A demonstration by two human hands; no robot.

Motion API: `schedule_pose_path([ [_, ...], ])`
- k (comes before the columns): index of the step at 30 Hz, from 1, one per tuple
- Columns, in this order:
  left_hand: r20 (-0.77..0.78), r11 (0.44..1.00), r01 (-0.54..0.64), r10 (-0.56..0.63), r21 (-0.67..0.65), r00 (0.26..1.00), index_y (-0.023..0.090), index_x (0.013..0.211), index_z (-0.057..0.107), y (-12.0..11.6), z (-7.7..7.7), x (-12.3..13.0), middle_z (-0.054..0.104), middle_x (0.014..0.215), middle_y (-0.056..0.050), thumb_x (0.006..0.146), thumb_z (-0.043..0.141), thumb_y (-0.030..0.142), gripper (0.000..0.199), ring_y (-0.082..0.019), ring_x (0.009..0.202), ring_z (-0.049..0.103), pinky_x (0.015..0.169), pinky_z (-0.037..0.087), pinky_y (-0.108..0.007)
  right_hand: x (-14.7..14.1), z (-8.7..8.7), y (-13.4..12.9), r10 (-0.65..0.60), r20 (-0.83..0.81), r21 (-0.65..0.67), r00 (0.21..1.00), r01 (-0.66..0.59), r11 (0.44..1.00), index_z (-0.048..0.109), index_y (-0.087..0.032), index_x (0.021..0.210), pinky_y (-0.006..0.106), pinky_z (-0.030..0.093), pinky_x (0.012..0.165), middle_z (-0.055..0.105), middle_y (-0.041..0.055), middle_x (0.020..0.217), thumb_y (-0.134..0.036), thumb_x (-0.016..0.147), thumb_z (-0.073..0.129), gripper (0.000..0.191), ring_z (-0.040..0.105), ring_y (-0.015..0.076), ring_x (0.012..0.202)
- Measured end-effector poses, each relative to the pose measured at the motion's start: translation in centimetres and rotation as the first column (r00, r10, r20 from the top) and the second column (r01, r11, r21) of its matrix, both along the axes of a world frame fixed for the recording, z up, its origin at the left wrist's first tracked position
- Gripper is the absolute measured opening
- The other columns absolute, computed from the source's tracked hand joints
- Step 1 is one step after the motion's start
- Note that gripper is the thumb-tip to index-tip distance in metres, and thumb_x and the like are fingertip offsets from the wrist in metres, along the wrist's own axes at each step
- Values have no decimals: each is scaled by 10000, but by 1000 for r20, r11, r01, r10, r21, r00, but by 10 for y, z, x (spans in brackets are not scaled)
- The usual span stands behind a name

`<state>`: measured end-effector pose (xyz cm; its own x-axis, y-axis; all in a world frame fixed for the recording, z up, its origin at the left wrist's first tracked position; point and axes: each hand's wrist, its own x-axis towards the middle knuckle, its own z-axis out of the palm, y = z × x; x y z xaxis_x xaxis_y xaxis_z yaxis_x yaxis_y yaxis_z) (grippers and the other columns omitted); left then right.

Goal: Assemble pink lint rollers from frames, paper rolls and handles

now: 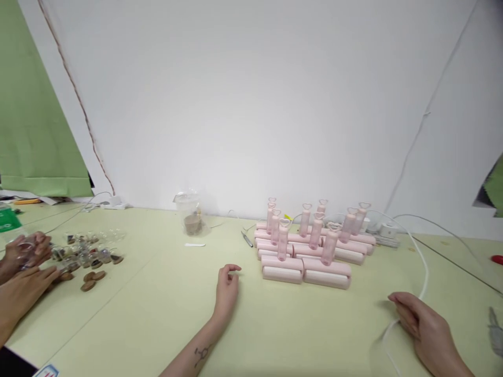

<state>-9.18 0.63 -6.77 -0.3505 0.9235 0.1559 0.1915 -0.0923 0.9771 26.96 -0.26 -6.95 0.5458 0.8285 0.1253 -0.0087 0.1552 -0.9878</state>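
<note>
At the far left of the surface (pixel 157 314), a co-worker's hands (pixel 31 251) are closing around something clear, its shape too blurred to name, while a further hand (pixel 33 293) is resting just nearer. Beside them, small clear containers (pixel 84 256) with dark contents are lying in a cluster, and brown discs (pixel 88 285) are lying nearer. Farther back, a clear bag (pixel 192 222) is holding something brown that is hard to make out through the film; a white strip (pixel 195 244) is lying just nearer.

The wearer's left hand (pixel 227 288) is resting unladen at or just over the surface, fingers loosely curled. To its right, pink rollers (pixel 328 275) are lying in rows, with translucent handles (pixel 330 246) standing upright and ending in heart-shaped loops. The front rows are hiding parts of those behind, so the count is staying uncertain. The step in hand seems to be a pause beside the rollers; a grasp on one would be calling for uncurled fingers and care around the tall handles.

Farther right, the right hand (pixel 426 324) is curling in a half-closed shape by a white cable (pixel 424 272). The hand is covering part of the cable, so whether it is gripping it cannot be told. At the right edge, a grey tool (pixel 495 331) is being cut off by the frame.
</note>
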Motion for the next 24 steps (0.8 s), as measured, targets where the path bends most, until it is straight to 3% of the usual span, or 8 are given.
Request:
schedule_pose_path([
  [5, -31, 998, 50, -52, -46, 998, 182, 878, 532, -2, 4, 2, 540, 809, -32, 704, 438, 388, 285, -128, 580, 477, 520, 384, -240, -1, 1, -2, 53, -74, -67, 996, -58, 996, 530, -188, 478, 226, 148, 341, 215, -76, 363, -352, 567, 587, 195, 179, 62, 351],
  [13, -137, 991, 107, -118, -84, 984, 199, 740, 573, -5, 5, 2, 478, 589, 30, 652, 455, 317, 188, -137, 537, 430, 543, 333, -238, -5, 7, -6, 31, -10, -78, 999, -32, 996, 536, -189, 503, 239, 159, 359, 227, -73, 366, -359, 574, 564, 186, 187, 72, 357],
  [24, -172, 982, 154, -172, -111, 970, 202, 683, 566, -4, 7, 2, 435, 529, 49, 636, 447, 302, 163, -128, 502, 400, 501, 290, -221, -6, 6, -5, 59, -22, -102, 998, -60, 993, 529, -187, 516, 233, 142, 370, 210, -80, 369, -368, 573, 558, 192, 171, 69, 365],
])
